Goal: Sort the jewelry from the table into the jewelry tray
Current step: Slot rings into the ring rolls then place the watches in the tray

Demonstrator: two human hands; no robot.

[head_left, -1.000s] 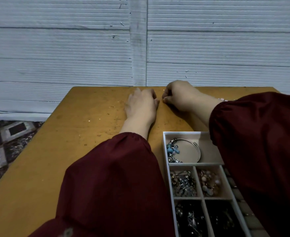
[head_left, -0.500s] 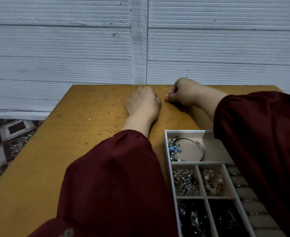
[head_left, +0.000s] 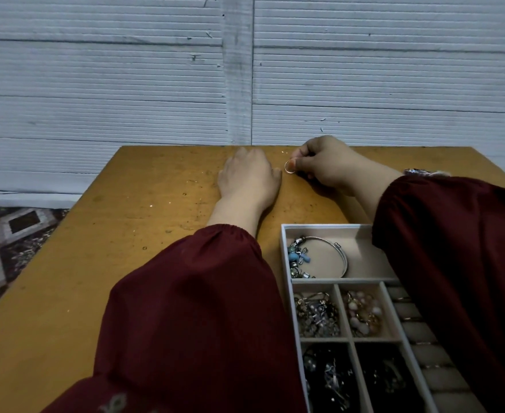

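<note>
My right hand point(head_left: 327, 165) pinches a thin gold ring point(head_left: 289, 167) between thumb and forefinger, just above the wooden table point(head_left: 102, 248) near its far edge. My left hand point(head_left: 248, 177) rests palm down on the table right beside it, fingers loosely curled, holding nothing that I can see. The white jewelry tray point(head_left: 287, 263) lies at the near right. Its top compartment holds a silver bangle with blue charms point(head_left: 317, 257); the compartments below hold mixed small pieces. My right sleeve hides the tray's right side.
A white corrugated wall point(head_left: 245, 70) stands right behind the table's far edge. Patterned floor point(head_left: 9, 234) shows past the table's left edge. Tiny glittering specks point(head_left: 185, 193) lie scattered on the wood left of my hands.
My right hand has lifted slightly and turned, so the gold ring now shows in its pinch. My left hand has stayed in place.
</note>
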